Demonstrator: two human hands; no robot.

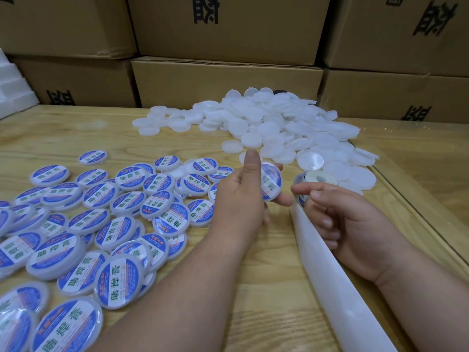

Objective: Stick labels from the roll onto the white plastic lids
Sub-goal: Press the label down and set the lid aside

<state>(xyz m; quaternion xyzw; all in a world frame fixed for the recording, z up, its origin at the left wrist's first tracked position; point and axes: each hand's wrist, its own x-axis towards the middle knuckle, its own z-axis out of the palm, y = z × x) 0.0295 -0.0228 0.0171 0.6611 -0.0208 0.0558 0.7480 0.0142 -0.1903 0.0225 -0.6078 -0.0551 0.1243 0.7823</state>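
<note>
table (253,288): light wood grain | left: labelled lids (114,219) overlapping | far middle: heap of plain white lids (279,125) | right: backing strip (337,283), label roll (319,180) probably resting on it

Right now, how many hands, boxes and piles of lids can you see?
Hands: 2, left hand and right hand
Boxes: 6
Lid piles: 2, labelled pile and plain pile
Total: 10
</note>
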